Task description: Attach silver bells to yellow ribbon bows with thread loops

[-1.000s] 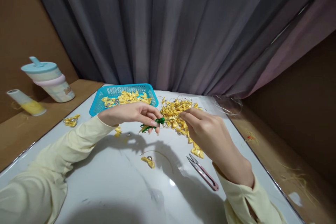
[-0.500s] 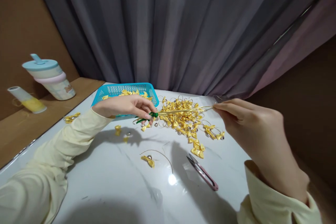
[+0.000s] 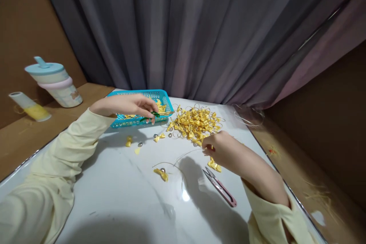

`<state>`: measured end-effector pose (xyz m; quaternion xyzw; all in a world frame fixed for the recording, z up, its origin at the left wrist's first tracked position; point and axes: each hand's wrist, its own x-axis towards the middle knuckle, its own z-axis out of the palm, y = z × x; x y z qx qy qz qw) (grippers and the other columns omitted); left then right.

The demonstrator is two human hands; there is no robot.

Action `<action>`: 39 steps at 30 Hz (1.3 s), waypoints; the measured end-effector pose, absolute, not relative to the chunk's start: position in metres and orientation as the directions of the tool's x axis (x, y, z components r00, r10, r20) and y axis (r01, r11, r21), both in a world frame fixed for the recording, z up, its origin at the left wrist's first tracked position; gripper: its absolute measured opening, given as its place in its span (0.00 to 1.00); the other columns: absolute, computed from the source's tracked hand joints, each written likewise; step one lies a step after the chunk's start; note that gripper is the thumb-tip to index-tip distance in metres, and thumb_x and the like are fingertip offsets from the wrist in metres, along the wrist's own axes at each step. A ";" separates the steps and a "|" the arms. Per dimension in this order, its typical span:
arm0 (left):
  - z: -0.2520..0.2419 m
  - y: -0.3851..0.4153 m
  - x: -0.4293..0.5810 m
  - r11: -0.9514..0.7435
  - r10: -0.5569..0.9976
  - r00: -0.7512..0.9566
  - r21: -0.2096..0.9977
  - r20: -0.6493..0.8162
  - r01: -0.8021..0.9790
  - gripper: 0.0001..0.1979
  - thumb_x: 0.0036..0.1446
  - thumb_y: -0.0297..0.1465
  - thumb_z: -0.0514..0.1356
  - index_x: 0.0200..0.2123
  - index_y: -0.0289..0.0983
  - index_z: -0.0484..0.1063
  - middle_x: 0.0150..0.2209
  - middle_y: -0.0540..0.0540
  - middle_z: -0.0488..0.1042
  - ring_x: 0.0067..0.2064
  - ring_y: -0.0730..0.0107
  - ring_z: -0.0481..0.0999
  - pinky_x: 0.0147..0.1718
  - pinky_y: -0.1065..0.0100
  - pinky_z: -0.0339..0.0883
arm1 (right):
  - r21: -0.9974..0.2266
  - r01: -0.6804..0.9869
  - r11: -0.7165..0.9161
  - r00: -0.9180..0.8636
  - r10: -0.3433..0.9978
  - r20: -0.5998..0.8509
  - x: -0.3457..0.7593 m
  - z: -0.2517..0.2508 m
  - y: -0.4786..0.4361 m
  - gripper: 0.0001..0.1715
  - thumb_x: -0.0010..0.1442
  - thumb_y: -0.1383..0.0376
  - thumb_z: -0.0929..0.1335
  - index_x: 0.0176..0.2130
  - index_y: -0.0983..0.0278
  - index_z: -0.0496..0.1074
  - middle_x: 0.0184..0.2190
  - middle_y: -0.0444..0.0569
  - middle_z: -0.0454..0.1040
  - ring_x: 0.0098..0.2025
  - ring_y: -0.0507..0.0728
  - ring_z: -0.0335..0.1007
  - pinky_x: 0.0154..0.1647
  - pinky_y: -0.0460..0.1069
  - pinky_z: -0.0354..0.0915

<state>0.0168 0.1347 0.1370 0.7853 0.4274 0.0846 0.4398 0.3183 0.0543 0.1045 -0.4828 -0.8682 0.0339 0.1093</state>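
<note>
My left hand (image 3: 134, 106) pinches a bundle of gold cords tied with green ribbon (image 3: 155, 114), over the blue basket (image 3: 126, 122). The bundle's gold end points right. My right hand (image 3: 215, 146) is closed at the lower right of the pile of yellow bows (image 3: 197, 122); a thin cord (image 3: 190, 152) runs left from its fingertips. Nearer to me, a single yellow bow (image 3: 161, 174) lies beside a silver bell and a curved cord. Pink-handled snips (image 3: 221, 188) rest below my right hand.
A lidded cup (image 3: 58, 85) and a clear tube with yellow contents (image 3: 31, 107) stand on the brown surface at left. A grey curtain (image 3: 171, 34) hangs behind the white table (image 3: 122, 206). Clear plastic lies at the back right.
My right hand has let go of the gold bundle's end and moved down and left to a thin cord. My left hand has shifted left and slightly up with the bundle.
</note>
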 end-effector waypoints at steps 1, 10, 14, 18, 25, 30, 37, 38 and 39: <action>0.138 0.132 0.020 -0.274 0.731 0.638 0.751 -0.244 0.601 0.13 0.52 0.35 0.61 0.40 0.37 0.71 0.35 0.48 0.77 0.37 0.69 0.74 0.36 0.74 0.63 | -0.171 0.843 0.510 -0.498 0.860 0.108 0.315 0.102 0.056 0.06 0.52 0.72 0.68 0.24 0.65 0.73 0.19 0.45 0.70 0.20 0.50 0.62 0.21 0.45 0.52; 0.141 0.102 0.045 -0.384 0.573 0.769 0.736 -0.283 0.558 0.08 0.57 0.33 0.58 0.40 0.39 0.73 0.33 0.49 0.77 0.36 0.69 0.75 0.33 0.76 0.63 | -0.292 0.754 0.588 -0.537 0.809 0.241 0.268 0.099 0.056 0.10 0.59 0.71 0.63 0.40 0.66 0.72 0.32 0.50 0.75 0.27 0.51 0.67 0.27 0.46 0.56; 0.142 0.099 0.044 -0.382 0.566 0.771 0.735 -0.292 0.560 0.09 0.58 0.33 0.57 0.41 0.40 0.73 0.33 0.49 0.78 0.36 0.70 0.75 0.32 0.77 0.64 | -0.272 0.757 0.595 -0.567 0.804 0.180 0.272 0.100 0.055 0.13 0.60 0.73 0.61 0.29 0.66 0.73 0.22 0.46 0.71 0.22 0.49 0.63 0.25 0.45 0.51; 0.142 0.102 0.043 -0.361 0.561 0.774 0.755 -0.293 0.548 0.09 0.56 0.33 0.60 0.40 0.40 0.74 0.33 0.49 0.78 0.36 0.69 0.76 0.33 0.76 0.64 | -0.319 0.731 0.603 -0.584 0.795 0.166 0.279 0.107 0.054 0.12 0.59 0.73 0.62 0.29 0.66 0.74 0.22 0.47 0.72 0.23 0.49 0.64 0.25 0.45 0.52; 0.142 0.101 0.046 -0.391 0.501 0.819 0.771 -0.280 0.503 0.10 0.56 0.33 0.59 0.42 0.41 0.75 0.33 0.49 0.78 0.36 0.69 0.75 0.35 0.75 0.64 | -0.413 0.655 0.633 -0.646 0.752 0.128 0.277 0.116 0.049 0.13 0.56 0.75 0.63 0.30 0.65 0.76 0.22 0.45 0.73 0.23 0.48 0.63 0.25 0.44 0.52; 0.138 0.101 0.048 -0.405 0.417 0.858 0.783 -0.301 0.472 0.11 0.57 0.33 0.59 0.44 0.41 0.75 0.33 0.47 0.79 0.35 0.68 0.75 0.33 0.75 0.64 | -0.435 0.659 0.614 -0.659 0.749 0.058 0.279 0.114 0.050 0.12 0.55 0.75 0.64 0.29 0.64 0.76 0.23 0.44 0.73 0.24 0.48 0.63 0.26 0.44 0.53; 0.131 0.104 0.051 -0.408 0.485 0.828 0.765 -0.281 0.499 0.11 0.57 0.34 0.59 0.40 0.39 0.77 0.30 0.47 0.79 0.30 0.69 0.74 0.29 0.75 0.63 | -0.425 0.760 0.491 -0.568 0.820 -0.069 0.291 0.120 0.057 0.16 0.53 0.61 0.71 0.42 0.64 0.75 0.27 0.46 0.74 0.27 0.52 0.67 0.29 0.45 0.59; 0.130 0.104 0.053 -0.412 0.493 0.824 0.760 -0.279 0.503 0.10 0.57 0.34 0.59 0.40 0.39 0.77 0.30 0.47 0.79 0.30 0.69 0.74 0.28 0.75 0.63 | -0.440 0.762 0.475 -0.558 0.826 -0.075 0.289 0.120 0.058 0.21 0.52 0.59 0.72 0.45 0.65 0.74 0.27 0.47 0.74 0.27 0.52 0.68 0.30 0.46 0.60; 0.129 0.104 0.056 -0.416 0.496 0.824 0.759 -0.274 0.502 0.10 0.57 0.33 0.59 0.40 0.38 0.77 0.30 0.47 0.79 0.30 0.69 0.74 0.28 0.75 0.62 | -0.464 0.754 0.464 -0.559 0.825 -0.083 0.286 0.120 0.059 0.24 0.52 0.58 0.72 0.47 0.65 0.73 0.27 0.47 0.74 0.27 0.52 0.68 0.31 0.46 0.60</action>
